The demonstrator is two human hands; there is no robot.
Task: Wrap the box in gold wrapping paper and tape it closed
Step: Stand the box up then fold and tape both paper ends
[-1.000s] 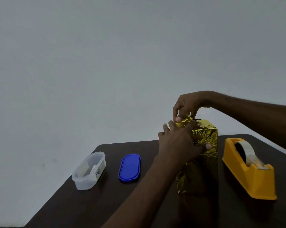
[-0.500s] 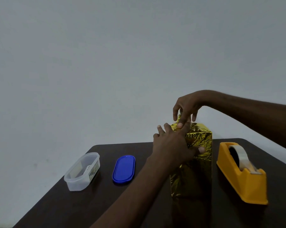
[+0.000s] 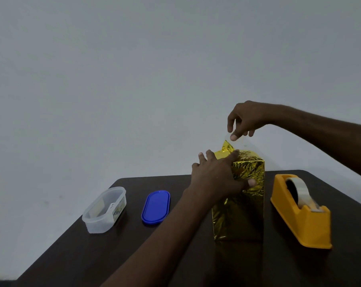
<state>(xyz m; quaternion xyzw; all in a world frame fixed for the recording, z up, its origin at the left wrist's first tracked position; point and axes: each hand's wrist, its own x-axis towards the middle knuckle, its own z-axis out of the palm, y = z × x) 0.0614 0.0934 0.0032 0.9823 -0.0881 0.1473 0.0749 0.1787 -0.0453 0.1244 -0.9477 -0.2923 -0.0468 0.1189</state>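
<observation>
Raised since before, right hand (image 3: 244, 121) pinched clear tape (image 3: 236, 141) above gold-wrapped box (image 3: 248, 195); left hand (image 3: 214, 177) pressed it, fingers straight.

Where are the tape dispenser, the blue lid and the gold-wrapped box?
tape dispenser (image 3: 299, 220), head view, on its orange side wall.
blue lid (image 3: 156, 206), head view, middle of its top.
gold-wrapped box (image 3: 243, 216), head view, on its front face.
</observation>
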